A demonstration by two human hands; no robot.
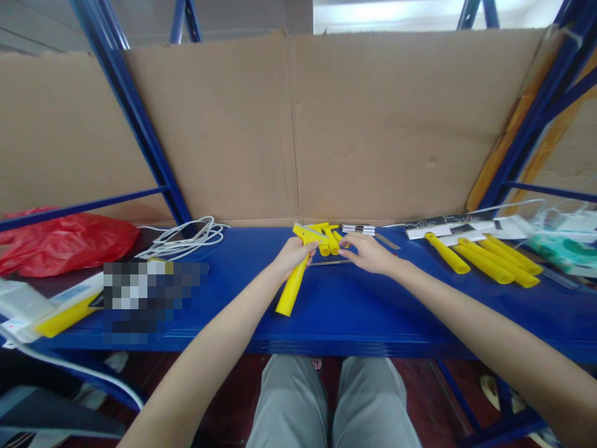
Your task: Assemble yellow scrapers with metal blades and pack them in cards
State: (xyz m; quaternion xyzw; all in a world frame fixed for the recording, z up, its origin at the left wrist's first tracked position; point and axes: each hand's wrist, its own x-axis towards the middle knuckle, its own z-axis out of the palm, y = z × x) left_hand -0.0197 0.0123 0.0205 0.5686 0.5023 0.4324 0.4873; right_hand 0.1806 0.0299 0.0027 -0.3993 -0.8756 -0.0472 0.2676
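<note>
My left hand [297, 254] is wrapped round a yellow scraper [293, 287] with a tube handle. Its angled head points up and right, and the open handle end hangs toward the front edge of the blue table. My right hand [366, 252] is just right of the scraper's head, thumb and fingers apart and bent, with nothing visible between them. Behind and between the hands lie several more yellow scrapers [330, 241], partly covered by the held one. A small stack of white-and-black packs [358, 229] rests behind my right hand, beside a thin metal strip [387, 241].
On the right lie several yellow handles [485, 261], black-and-white cards [450, 225] and a green packet [562, 252]. To the left are a red plastic bag [69, 239], a coiled white cable [191, 239] and another yellow handle [69, 316]. Cardboard [373, 124] stands behind the blue table [224, 311].
</note>
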